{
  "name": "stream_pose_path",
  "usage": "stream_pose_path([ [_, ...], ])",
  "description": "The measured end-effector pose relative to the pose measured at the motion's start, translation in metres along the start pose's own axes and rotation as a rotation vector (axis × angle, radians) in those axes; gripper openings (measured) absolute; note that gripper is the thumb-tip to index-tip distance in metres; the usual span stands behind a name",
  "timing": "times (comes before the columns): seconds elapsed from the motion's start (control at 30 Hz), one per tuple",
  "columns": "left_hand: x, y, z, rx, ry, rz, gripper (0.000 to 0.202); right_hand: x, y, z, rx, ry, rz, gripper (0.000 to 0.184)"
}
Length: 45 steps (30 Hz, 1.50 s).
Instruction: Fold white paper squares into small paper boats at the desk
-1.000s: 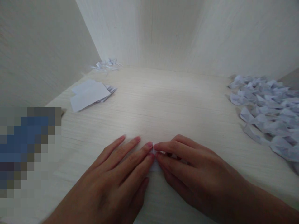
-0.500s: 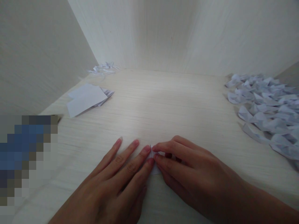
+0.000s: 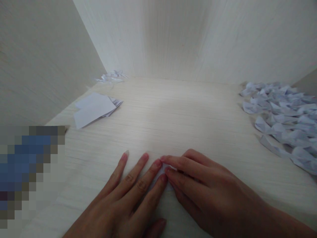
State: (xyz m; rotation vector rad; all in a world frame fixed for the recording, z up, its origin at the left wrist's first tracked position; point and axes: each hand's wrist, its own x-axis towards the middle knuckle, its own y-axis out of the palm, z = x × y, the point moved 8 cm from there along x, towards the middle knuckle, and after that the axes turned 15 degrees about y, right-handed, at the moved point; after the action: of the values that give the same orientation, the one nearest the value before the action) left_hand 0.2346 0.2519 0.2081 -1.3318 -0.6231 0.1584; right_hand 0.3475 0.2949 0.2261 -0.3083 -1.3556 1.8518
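A small folded piece of white paper [image 3: 162, 170] lies on the table at the front, mostly covered by my fingers. My left hand [image 3: 135, 193] rests flat with its fingers spread, two fingertips pressing on the paper's left side. From the right, my right hand [image 3: 205, 185] meets the paper with bent fingers. One of its fingertips touches the paper's far tip, near my left fingertips, and another lies on its right edge. The right thumb is hidden beneath the hand.
A stack of white paper slips [image 3: 95, 110] lies at the left. Behind it, thin paper pieces [image 3: 112, 76] sit by the back corner. Many folded white paper pieces [image 3: 284, 115] spread in rows along the right. Pale panels [image 3: 175, 39] stand behind. A blurred-out patch [image 3: 27, 165] covers the left edge.
My right fingertip has moved to the far tip of the paper, whose raised edge now looks flatter. The left fingers have parted slightly, showing more paper. The whole view has shifted a little.
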Motion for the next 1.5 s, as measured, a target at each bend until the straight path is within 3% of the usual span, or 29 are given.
stream_pose_path([
  [0.4, 0.011, -0.006, -0.006, 0.015, -0.058, 0.05, 0.048, -0.011, -0.004, 0.023, -0.352, 0.018, 0.005, 0.036],
  [0.7, 0.01, -0.006, -0.003, -0.124, -0.251, 0.066, 0.042, -0.058, -0.019, 0.02, -0.383, 0.152, -0.003, 0.044],
  [0.87, 0.027, -0.014, 0.015, -0.198, -0.306, 0.06, 0.036, -0.06, -0.016, 0.027, -0.363, 0.254, 0.014, 0.05],
  [1.0, 0.05, -0.013, 0.037, -0.245, -0.433, 0.153, 0.038, -0.058, -0.015, 0.03, -0.358, 0.304, 0.0, 0.049],
  [1.17, 0.068, -0.014, 0.064, -0.331, -0.576, 0.222, 0.016, -0.06, -0.018, 0.039, -0.406, 0.313, -0.013, 0.048],
  [1.27, 0.07, -0.009, 0.074, -0.452, -0.623, 0.275, 0.025, -0.061, -0.019, 0.044, -0.456, 0.308, -0.02, 0.048],
  [1.5, 0.064, 0.013, 0.075, -0.697, -0.836, 0.433, 0.014, -0.062, -0.02, 0.051, -0.505, 0.294, -0.023, 0.044],
])
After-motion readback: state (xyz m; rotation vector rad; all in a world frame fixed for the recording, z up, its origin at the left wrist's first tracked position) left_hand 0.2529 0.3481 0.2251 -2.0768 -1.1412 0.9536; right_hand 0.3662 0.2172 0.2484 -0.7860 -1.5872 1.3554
